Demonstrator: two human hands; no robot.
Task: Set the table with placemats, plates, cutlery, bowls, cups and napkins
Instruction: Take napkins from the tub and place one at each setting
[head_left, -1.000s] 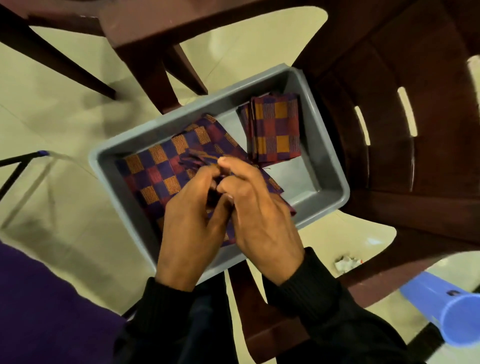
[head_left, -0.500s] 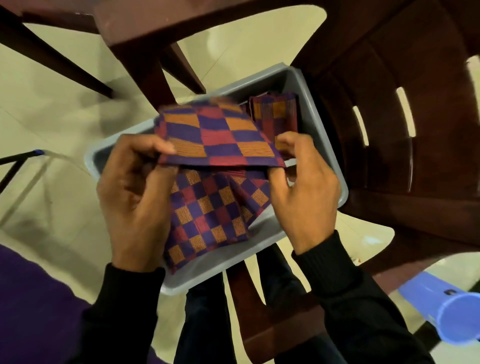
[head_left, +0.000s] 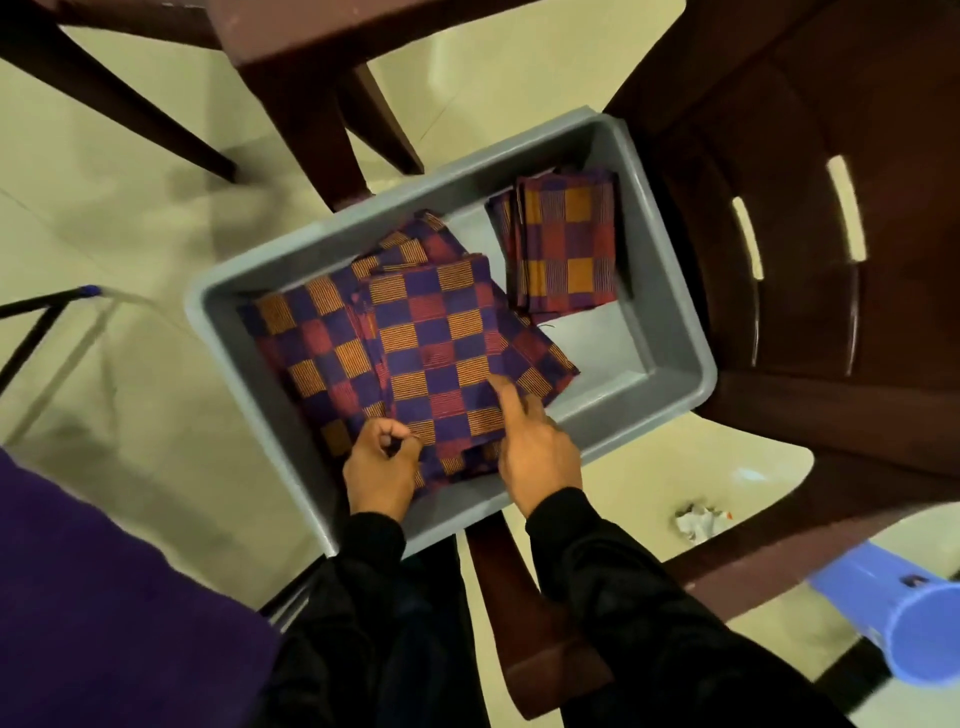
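A grey plastic bin rests on a dark brown chair seat. Inside lies a pile of checked purple, red and orange cloth napkins, the top one folded flat. A second, neatly folded stack of checked napkins sits at the bin's far right end. My left hand is at the near edge of the pile with curled fingers pinching the cloth's corner. My right hand rests on the top napkin with its forefinger stretched out and pressing down.
A dark brown plastic chair holds the bin; another chair's legs stand beyond it. A purple cloth surface fills the lower left. A blue plastic tube lies lower right, and a crumpled paper scrap lies on the pale floor.
The napkin that both hands held up and folded half a second ago now lies flat on the pile. Both hands have dropped to its near edge.
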